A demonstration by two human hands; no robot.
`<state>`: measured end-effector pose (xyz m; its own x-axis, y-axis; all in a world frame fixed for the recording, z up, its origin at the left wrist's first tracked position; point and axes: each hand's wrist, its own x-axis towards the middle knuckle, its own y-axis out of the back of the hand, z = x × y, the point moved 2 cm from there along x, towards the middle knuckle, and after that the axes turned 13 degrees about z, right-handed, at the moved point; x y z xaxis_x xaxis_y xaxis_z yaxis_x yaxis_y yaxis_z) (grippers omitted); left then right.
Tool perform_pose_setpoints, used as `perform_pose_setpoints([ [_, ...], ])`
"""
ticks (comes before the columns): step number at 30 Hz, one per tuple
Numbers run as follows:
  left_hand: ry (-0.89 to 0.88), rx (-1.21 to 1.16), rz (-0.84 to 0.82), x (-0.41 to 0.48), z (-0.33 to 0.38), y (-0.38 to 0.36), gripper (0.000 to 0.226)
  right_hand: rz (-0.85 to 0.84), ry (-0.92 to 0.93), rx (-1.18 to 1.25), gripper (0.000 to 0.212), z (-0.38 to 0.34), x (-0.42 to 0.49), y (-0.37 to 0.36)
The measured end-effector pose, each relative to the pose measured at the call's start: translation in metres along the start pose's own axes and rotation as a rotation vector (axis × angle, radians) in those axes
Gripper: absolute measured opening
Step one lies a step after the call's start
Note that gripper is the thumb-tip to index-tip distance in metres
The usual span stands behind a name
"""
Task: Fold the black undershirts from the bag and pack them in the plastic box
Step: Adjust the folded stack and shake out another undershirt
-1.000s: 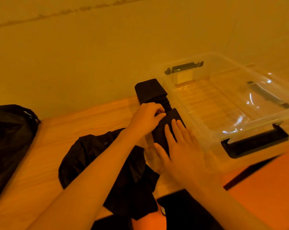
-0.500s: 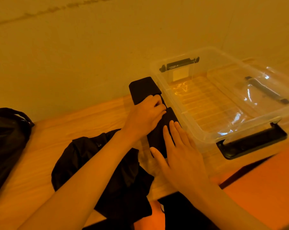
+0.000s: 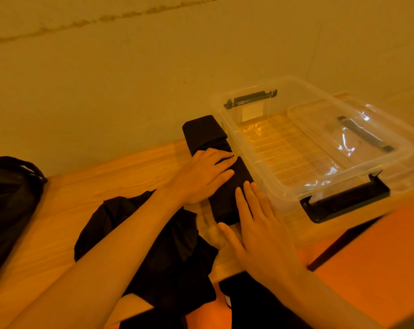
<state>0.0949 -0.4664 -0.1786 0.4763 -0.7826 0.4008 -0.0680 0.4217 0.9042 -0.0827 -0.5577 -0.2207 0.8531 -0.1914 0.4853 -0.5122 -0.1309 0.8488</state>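
- Right now the left hand [image 3: 206,178] lies flat on the middle of the folded undershirt [image 3: 202,132]. Its fingers are straight and close together, pressing the cloth down.
- The right hand [image 3: 260,233] is flat too. Its fingers are straight and together with the tips on the near end of the same band, and the thumb is spread out to the left over the desk [image 3: 94,186].
- The folded undershirt is a long, narrow black band (creased and bunched just past the left fingertips). It runs from the desk's far edge toward its near edge, just beside the left wall of the plastic box [image 3: 293,194]; whether they touch I cannot tell.
- The plastic box stands open on the right part of the desk, with a black latch handle [image 3: 346,203] at its near end and another at the far end.
- A clear lid [image 3: 320,119] lies over the box's right side.
- A loose black garment [image 3: 153,245] is heaped at the desk's near edge, under the left forearm, and partly hangs over that edge.
- The black bag [image 3: 8,210] sits at the desk's left edge, well apart from the box.
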Motion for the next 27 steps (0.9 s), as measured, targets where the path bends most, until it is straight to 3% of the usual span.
perform_pose_setpoints([
  [5, 0.207, -0.146, 0.187, -0.055, -0.018, 0.055, 0.055, 0.112, 0.043, 0.083, 0.074, -0.026, 0.011, 0.012],
  [10, 0.759, 0.140, 0.206, -0.157, -0.060, 0.080, 0.074, 0.135, 0.167, 0.215, 0.057, -0.088, 0.041, 0.012],
  [13, 1.039, 0.395, 0.113, -0.205, -0.068, 0.084, 0.072, -0.074, 0.222, 0.129, 0.051, -0.131, 0.065, 0.004],
  [15, 1.120, 0.402, 0.067, -0.225, -0.073, 0.081, 0.067, -0.282, 0.228, 0.051, 0.052, -0.152, 0.081, -0.014],
  [17, 1.108, 0.241, 0.161, -0.237, -0.077, 0.077, 0.040, -0.444, 0.197, 0.068, 0.038, -0.164, 0.089, -0.035],
  [19, 1.095, -0.019, 0.321, -0.244, -0.077, 0.077, 0.019, -0.479, 0.166, 0.120, 0.029, -0.168, 0.090, -0.053],
  [24, 1.202, -0.401, 0.779, -0.255, -0.078, 0.104, 0.032, -0.251, 0.025, 0.351, 0.045, -0.152, 0.090, -0.044],
  [27, 1.205, -0.740, 0.934, -0.253, -0.075, 0.131, 0.029, -0.144, -0.093, 0.537, 0.049, -0.148, 0.104, -0.020],
])
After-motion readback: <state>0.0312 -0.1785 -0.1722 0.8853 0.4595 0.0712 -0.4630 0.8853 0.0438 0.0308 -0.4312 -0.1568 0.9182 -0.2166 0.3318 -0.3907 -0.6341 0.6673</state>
